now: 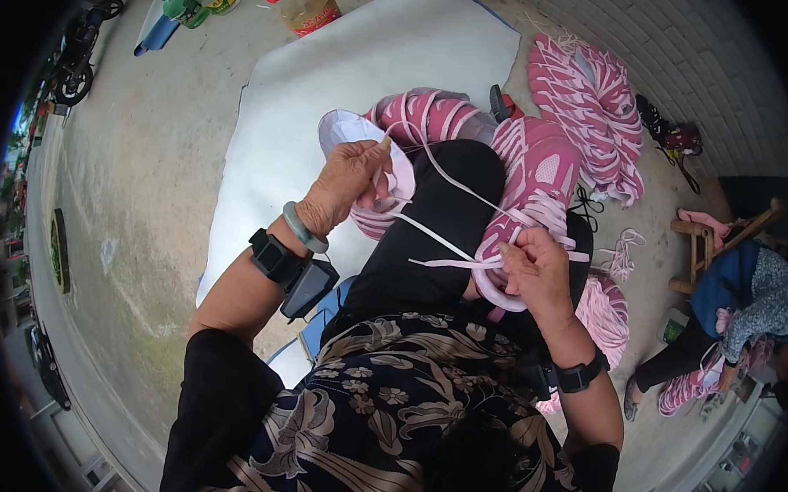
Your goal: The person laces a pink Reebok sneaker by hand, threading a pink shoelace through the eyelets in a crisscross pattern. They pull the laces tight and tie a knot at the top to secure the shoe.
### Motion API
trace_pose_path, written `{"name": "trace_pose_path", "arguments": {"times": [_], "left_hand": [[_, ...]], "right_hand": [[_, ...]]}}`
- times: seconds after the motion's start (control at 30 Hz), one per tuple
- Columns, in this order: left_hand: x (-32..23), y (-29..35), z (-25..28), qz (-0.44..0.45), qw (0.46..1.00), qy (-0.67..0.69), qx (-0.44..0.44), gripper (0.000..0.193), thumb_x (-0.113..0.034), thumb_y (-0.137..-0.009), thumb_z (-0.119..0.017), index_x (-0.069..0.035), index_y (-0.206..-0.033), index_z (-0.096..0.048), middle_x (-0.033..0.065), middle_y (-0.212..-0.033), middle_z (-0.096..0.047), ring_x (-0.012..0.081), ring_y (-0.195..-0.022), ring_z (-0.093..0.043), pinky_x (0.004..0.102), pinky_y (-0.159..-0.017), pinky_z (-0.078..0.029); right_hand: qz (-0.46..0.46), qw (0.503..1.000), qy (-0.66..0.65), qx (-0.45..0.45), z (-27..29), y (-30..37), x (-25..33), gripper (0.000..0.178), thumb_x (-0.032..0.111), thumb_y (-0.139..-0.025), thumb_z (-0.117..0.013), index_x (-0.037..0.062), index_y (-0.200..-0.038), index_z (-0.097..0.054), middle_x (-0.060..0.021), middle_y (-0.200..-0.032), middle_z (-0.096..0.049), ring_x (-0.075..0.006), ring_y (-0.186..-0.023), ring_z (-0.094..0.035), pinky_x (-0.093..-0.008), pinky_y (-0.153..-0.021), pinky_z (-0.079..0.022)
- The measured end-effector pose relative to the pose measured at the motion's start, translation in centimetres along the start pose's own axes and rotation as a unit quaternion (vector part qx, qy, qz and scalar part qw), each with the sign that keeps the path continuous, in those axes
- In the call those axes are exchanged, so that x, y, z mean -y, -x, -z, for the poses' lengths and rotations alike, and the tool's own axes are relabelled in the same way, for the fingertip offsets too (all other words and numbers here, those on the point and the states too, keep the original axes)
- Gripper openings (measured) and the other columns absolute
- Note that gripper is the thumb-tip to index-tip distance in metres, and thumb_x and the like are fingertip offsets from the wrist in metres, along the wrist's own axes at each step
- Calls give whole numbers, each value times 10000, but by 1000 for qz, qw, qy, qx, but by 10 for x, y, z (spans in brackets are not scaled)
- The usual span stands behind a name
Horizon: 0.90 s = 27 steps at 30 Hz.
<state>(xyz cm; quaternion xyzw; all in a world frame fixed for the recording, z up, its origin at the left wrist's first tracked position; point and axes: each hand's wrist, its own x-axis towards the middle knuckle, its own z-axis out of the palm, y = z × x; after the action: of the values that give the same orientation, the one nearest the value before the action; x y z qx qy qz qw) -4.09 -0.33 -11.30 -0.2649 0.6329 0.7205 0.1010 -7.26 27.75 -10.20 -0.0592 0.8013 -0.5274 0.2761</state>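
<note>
A pink shoe upper with pale laces lies across my lap, part of a nested row of such uppers. At its near end, by the round opening, my right hand is closed in a pinch on a pale pink shoelace beside the eyelets. My left hand is raised over my left knee, its fingers closed on the same shoelace, which runs in a loose curve between both hands. Another lace end sticks out from the upper. Behind my left hand are a whitish curved piece and more pink uppers.
A white sheet covers the ground ahead. More bundled pink uppers lie by the brick wall. At right, another person bends near a wooden chair and pink uppers. A jug stands at the far edge; a motorbike is parked left.
</note>
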Motion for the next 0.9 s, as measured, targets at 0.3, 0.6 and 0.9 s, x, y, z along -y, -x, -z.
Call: {"name": "trace_pose_path", "arguments": {"times": [0.3,0.6,0.9], "left_hand": [[2,9,-92,107,905,311,268,136,-114,-851,-587,-8,-935,-596,89,-776,-637,151,-639,-641,228,-573,-529],[1,8,-99,86,894,375,230,129,-115,-878,-550,-4,-921,-600,97,-791,-636,152,-656,-638,239,-584,-534],[20,20,-100,-8,955,142,261,141,-126,-840,-619,-25,-939,-615,12,-713,-586,43,-532,-524,170,-438,-411]], "right_hand": [[134,987,47,-77,-3,10,-1,116,86,-874,-548,-9,-941,-543,-19,-664,-547,-47,-480,-441,-177,-435,-351],[34,995,-91,6,-8,20,15,103,63,-860,-569,-6,-936,-575,-16,-657,-541,-42,-477,-431,-195,-432,-351],[-45,987,-144,62,-4,17,14,76,84,-876,-551,18,-858,-585,11,-634,-512,-25,-450,-385,-175,-401,-293]]}}
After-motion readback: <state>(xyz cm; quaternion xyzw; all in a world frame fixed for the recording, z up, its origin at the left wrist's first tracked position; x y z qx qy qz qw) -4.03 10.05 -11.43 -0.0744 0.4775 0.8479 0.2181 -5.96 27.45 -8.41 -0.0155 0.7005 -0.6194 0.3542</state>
